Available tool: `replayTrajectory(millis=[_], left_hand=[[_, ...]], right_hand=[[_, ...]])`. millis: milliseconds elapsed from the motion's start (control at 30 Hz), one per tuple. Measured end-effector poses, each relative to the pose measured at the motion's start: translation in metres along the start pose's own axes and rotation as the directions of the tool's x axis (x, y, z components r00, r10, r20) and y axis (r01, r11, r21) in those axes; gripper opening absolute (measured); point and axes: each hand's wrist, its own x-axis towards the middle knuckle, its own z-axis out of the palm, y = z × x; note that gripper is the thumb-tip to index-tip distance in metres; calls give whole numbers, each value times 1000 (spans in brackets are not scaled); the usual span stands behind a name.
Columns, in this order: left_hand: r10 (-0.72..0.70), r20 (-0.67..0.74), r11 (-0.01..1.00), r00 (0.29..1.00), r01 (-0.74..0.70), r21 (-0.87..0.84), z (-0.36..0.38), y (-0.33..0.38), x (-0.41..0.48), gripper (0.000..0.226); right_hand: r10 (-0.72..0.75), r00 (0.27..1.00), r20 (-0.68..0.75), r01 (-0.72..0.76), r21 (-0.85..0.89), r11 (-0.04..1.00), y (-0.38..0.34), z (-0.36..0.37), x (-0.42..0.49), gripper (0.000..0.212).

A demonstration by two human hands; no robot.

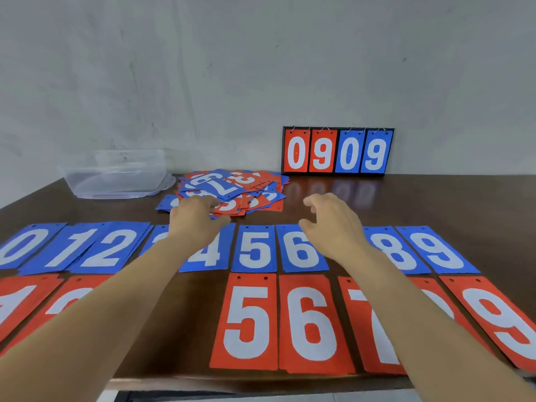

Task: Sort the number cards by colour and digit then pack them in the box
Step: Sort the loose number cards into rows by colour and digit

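Note:
A loose pile of mixed red and blue number cards (232,190) lies at the middle back of the dark table (441,198). My left hand (200,217) reaches its near edge, fingers on top and thumb below, pinching a card there. My right hand (330,224) hovers to the right of the pile with fingers loosely curled, holding nothing. A row of blue cards (255,248) runs from 0 to 9 across the table, partly hidden by my arms. In front of it lies a row of red cards (307,323) showing 5, 6, 7 and 9. The clear plastic box (116,175) stands back left.
A flip scoreboard (338,150) reading 0909 leans against the wall at the back right. The red row has a bare gap of table in its middle, under my left forearm. The table's front edge runs just below the red cards.

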Motion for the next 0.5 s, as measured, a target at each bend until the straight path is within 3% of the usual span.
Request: replayTrajectory(millis=[267,500], left_hand=[[-144,39,987,989,146,-59,-11,-93,74,46],[-132,88,986,987,140,-92,5,-119,145,51]], right_hand=[[75,990,121,-83,65,994,-35,43,85,41],[184,967,175,-198,70,978,-49,85,137,43]])
